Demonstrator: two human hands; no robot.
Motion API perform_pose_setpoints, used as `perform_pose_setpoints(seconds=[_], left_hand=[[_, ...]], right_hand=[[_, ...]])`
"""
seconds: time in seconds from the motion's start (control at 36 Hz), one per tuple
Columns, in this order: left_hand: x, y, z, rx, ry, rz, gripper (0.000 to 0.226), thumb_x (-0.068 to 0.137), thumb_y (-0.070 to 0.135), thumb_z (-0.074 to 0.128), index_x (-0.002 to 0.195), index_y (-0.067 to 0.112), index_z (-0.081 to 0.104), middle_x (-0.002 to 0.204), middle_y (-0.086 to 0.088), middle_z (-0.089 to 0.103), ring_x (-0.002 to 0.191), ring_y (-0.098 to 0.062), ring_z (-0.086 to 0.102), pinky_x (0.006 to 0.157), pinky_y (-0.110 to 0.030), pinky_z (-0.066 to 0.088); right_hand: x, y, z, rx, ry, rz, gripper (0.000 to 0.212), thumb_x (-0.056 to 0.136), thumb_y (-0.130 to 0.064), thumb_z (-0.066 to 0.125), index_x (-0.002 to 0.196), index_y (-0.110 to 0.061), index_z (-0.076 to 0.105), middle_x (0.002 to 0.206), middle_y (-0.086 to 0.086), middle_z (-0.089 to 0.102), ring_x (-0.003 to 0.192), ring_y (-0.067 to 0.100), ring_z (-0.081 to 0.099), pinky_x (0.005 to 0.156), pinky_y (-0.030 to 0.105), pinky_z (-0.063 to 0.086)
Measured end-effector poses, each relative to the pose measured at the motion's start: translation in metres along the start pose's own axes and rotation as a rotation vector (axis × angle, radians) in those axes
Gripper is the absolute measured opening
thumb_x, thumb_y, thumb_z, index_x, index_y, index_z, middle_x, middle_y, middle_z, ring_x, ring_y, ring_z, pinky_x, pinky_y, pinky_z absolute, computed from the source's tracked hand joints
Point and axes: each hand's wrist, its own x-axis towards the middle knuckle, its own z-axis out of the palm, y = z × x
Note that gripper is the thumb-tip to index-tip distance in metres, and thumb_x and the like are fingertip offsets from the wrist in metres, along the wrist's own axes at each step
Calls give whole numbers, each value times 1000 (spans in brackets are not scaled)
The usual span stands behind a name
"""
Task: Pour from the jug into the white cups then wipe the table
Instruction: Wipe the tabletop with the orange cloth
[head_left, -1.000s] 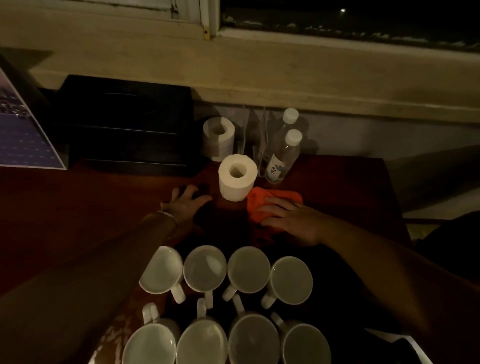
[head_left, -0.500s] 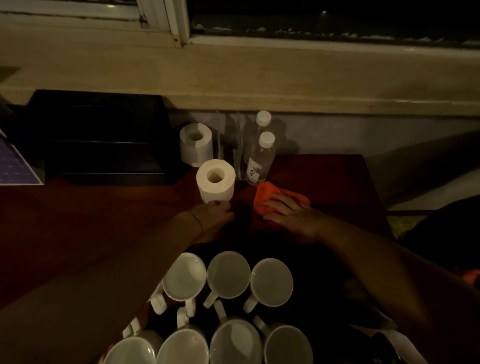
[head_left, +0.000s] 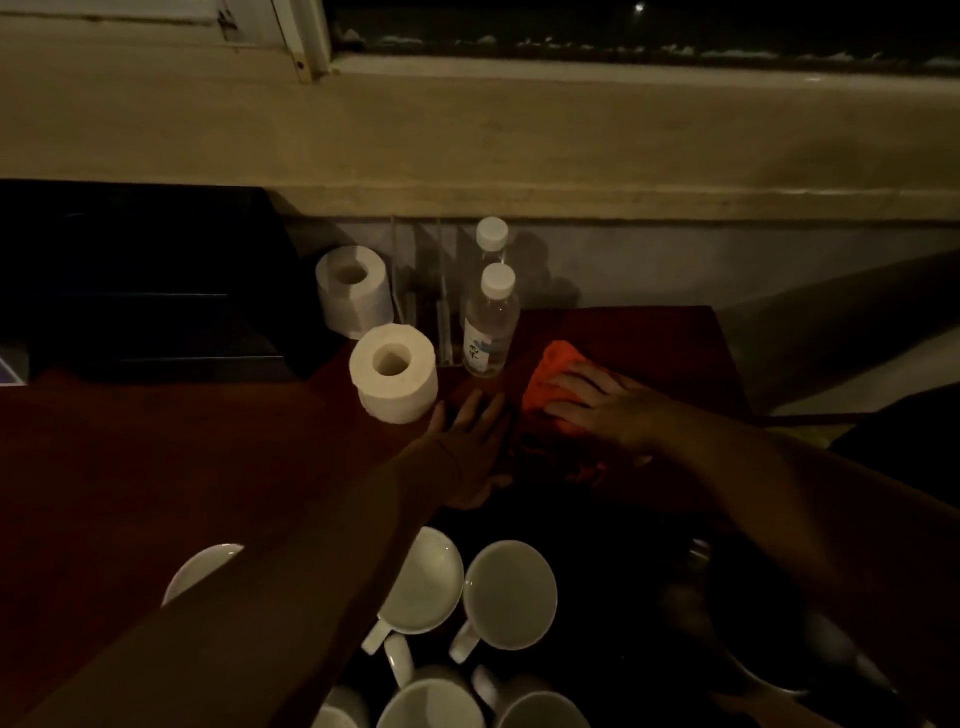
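Plainly, the right hand (head_left: 597, 410) lies palm-down on the orange cloth (head_left: 550, 374), fingers spread and pressing it flat to the worktop (head_left: 182, 457); that grip is a flat press, not a closed fist. The left hand (head_left: 475, 441) is open too, fingers straight, resting flat on the dark wood just beside the cloth and holding nothing. Just left of it stands a toilet roll (head_left: 393, 379), with a second roll (head_left: 355, 291) behind it against the wall. Two capped water bottles (head_left: 491, 322) stand upright just beyond the cloth, near a clear acrylic stand (head_left: 423, 291).

Nearer the body, the white cups (head_left: 509, 592) sit crowded together, rims up, the left forearm crossing over part of the group. Whether they hold liquid is too dim to tell. The jug cannot be made out with any certainty; a dark rounded shape at the lower right might be it, but the light is too poor.

By my reading, the wiping step is in hand, at the far right part of the worktop. The next stroke calls for steady downward pressure and a sweep that keeps clear of the bottles and the nearer roll, both close enough to be knocked.
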Motion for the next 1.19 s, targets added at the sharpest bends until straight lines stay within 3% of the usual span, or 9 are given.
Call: perform_pose_setpoints(seconds=[0.17,0.39,0.47,0.56,0.69,0.81,0.89,1.03,1.19], left_hand=[[19,0,0,128,88,68,84,104,63,28,166,12,-1,170,-11,-23,157,-33,-21,124,-62,-2],[36,12,19,-113,169,-5,93,93,73,8,165,17,-9,170,-3,-26,155,-25,-28,123,-65,-10],[38,14,33,-168,354,-43,86,94,66,15,166,19,9,174,-2,-1,159,-25,-10,122,-64,0],[43,15,44,-112,456,-73,74,98,62,32,160,21,32,168,-3,31,156,-32,22,116,-64,21],[43,15,40,-162,400,-89,79,97,66,24,164,25,19,173,2,10,159,-30,1,119,-60,0],[46,15,43,-48,451,-106,77,93,68,33,153,22,46,158,-3,48,150,-34,38,110,-62,36],[48,15,47,-62,505,-118,74,92,66,35,149,20,43,151,-3,56,147,-33,38,112,-65,39],[40,18,43,-87,521,-84,79,98,65,32,159,16,36,168,-4,31,156,-34,22,116,-61,17],[44,16,46,-58,539,-87,78,95,65,36,156,18,38,165,-4,38,152,-35,32,113,-61,26]], right_hand=[[3,33,0,0,87,24,97,86,-44,72,158,-44,7,168,-8,-14,154,22,-17,121,60,13],[7,48,8,165,299,9,73,88,-57,45,155,-43,21,165,-10,5,153,19,-5,120,57,20],[17,40,26,97,438,-50,77,81,-65,41,149,-30,41,160,9,35,149,39,27,109,62,38],[31,30,50,7,512,-44,81,84,-76,43,142,-21,53,153,22,44,140,52,37,105,71,38],[41,32,56,-31,673,-88,70,89,-71,42,140,-23,51,151,25,46,138,53,40,103,72,36],[54,29,55,46,826,-91,52,94,-60,48,133,-26,55,147,18,53,136,48,46,104,68,36],[67,37,42,99,811,-109,55,92,-61,50,133,-27,62,150,12,51,140,42,42,108,66,33],[85,59,15,86,728,-117,60,85,-63,47,133,-30,65,143,12,56,138,39,39,109,65,34],[84,69,16,167,755,-15,57,83,-63,52,131,-32,64,147,3,50,138,35,40,104,58,40]])
